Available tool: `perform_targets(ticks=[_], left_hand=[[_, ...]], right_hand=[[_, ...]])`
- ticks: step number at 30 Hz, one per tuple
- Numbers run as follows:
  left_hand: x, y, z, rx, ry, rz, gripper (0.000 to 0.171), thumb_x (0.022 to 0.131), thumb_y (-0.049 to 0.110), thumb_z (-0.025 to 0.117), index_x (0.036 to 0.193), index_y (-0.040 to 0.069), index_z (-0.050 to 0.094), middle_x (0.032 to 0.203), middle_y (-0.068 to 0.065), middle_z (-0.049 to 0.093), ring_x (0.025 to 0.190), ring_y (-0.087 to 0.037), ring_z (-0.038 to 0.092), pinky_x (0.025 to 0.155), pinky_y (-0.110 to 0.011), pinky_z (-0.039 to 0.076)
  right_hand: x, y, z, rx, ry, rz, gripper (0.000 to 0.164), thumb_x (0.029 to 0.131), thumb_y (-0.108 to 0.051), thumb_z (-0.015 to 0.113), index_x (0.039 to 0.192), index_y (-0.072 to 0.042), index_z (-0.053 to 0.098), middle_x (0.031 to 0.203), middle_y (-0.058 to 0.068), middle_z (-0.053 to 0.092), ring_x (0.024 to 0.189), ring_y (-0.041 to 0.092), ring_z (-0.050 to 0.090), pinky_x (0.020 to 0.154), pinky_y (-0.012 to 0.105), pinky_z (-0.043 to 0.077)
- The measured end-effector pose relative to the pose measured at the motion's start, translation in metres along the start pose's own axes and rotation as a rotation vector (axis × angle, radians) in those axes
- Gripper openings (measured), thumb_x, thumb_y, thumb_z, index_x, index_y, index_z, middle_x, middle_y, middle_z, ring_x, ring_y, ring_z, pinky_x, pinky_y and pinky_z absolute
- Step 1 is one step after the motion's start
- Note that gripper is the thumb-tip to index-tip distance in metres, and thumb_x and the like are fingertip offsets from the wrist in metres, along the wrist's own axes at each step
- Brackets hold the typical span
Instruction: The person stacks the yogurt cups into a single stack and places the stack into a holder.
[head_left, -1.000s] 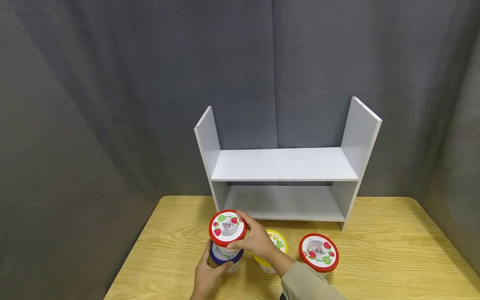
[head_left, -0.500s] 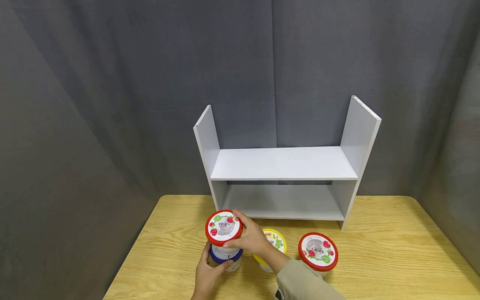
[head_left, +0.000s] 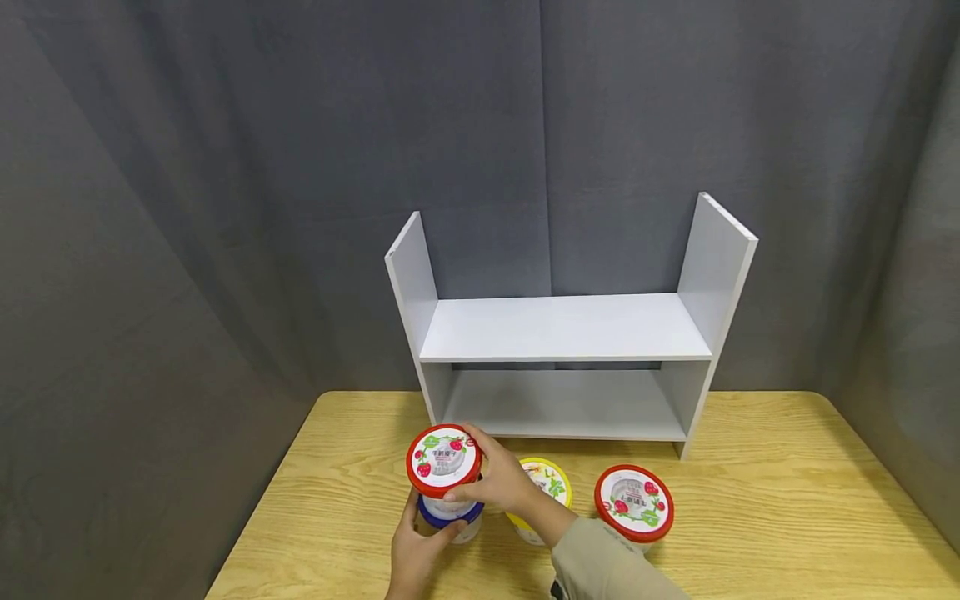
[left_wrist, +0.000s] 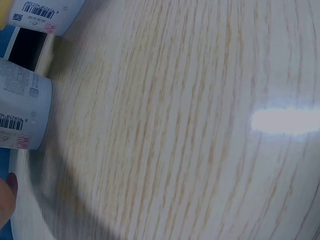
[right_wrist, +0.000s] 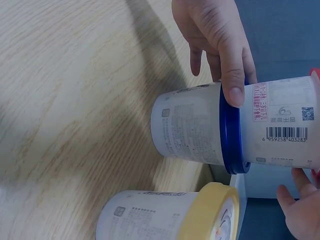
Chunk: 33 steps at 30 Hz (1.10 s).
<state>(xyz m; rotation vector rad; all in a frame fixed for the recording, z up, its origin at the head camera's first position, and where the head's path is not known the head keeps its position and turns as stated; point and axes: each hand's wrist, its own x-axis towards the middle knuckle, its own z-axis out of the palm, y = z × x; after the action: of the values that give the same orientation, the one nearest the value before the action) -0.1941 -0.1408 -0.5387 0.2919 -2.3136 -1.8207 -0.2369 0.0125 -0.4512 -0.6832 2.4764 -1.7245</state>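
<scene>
1. Head view, filling the background: a dark grey curtain (head_left: pixel 480 125) hangs in soft folds behind and along both sides.
2. Below it spreads a light wood-grain table (head_left: pixel 322 483) with rounded far corners; it takes up most of the left wrist view, where a bright patch of glare lies on it.
3. Toward the table's far edge stands a white two-tier shelf unit (head_left: pixel 566 329), its side panels rising above the upper board.
4. Reaching in from the lower right, the right hand (head_left: pixel 498 479), below a khaki sleeve (head_left: pixel 611 562), pinches the upper red-lidded tub (head_left: pixel 444 458), thumb at the near rim and a finger at the far rim.
5. The left hand (head_left: pixel 415 550) grasps the blue-lidded tub (right_wrist: pixel 190 125) directly beneath, thumb across the rim on the near side, fingers round the other.
6. Those two tubs make an upright stack before the shelf unit's left end; the upper one's base appears to touch the blue lid (right_wrist: pixel 232 130).
7. Just right of the stack and apart from it stands the yellow-lidded tub (head_left: pixel 551 479), partly hidden by the right hand.
8. Farther right, the second red-lidded tub (head_left: pixel 634 504) stands upright, strawberries printed on its lid.
9. Smallest, a black barcode (right_wrist: pixel 287 132) marks the upper tub's white wall, near a QR code (right_wrist: pixel 307 114).
</scene>
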Motion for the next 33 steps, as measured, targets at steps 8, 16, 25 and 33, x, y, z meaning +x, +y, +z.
perform_targets(ticks=[8, 16, 25, 33], left_hand=[[0.001, -0.001, 0.0, 0.058, 0.01, -0.006, 0.096, 0.059, 0.033, 0.078, 0.136, 0.008, 0.025, 0.128, -0.023, 0.038, 0.119, -0.039, 0.029, 0.096, -0.056, 0.019], [-0.003, 0.002, 0.001, 0.096, 0.05, 0.05, 0.097, 0.059, 0.038, 0.077, 0.136, 0.008, 0.027, 0.124, -0.028, 0.039, 0.113, -0.047, 0.031, 0.09, -0.061, 0.022], [0.007, -0.023, 0.007, 0.111, 0.057, 0.037, 0.097, 0.06, 0.042, 0.075, 0.138, 0.016, 0.022, 0.131, -0.025, 0.031, 0.116, -0.045, 0.028, 0.09, -0.062, 0.02], [0.028, -0.062, 0.012, 0.155, 0.023, -0.056, 0.107, 0.052, 0.056, 0.072, 0.139, 0.026, 0.017, 0.137, -0.015, 0.028, 0.122, -0.038, 0.024, 0.095, -0.056, 0.021]], right_hand=[[0.001, -0.004, 0.0, 0.001, -0.012, 0.021, 0.098, 0.055, -0.032, 0.081, 0.134, -0.008, 0.027, 0.128, 0.01, 0.041, 0.117, 0.027, 0.035, 0.095, 0.05, 0.028], [-0.001, -0.003, -0.005, -0.006, -0.009, 0.028, 0.096, 0.058, -0.034, 0.079, 0.135, -0.008, 0.027, 0.129, 0.011, 0.04, 0.118, 0.029, 0.034, 0.094, 0.052, 0.028], [-0.009, -0.005, -0.027, -0.025, -0.003, -0.018, 0.092, 0.061, -0.031, 0.078, 0.134, -0.008, 0.027, 0.129, 0.018, 0.038, 0.116, 0.032, 0.037, 0.091, 0.051, 0.033], [-0.018, -0.001, -0.052, -0.077, 0.03, -0.013, 0.09, 0.064, -0.031, 0.076, 0.135, -0.009, 0.026, 0.129, 0.017, 0.038, 0.117, 0.031, 0.035, 0.092, 0.051, 0.031]])
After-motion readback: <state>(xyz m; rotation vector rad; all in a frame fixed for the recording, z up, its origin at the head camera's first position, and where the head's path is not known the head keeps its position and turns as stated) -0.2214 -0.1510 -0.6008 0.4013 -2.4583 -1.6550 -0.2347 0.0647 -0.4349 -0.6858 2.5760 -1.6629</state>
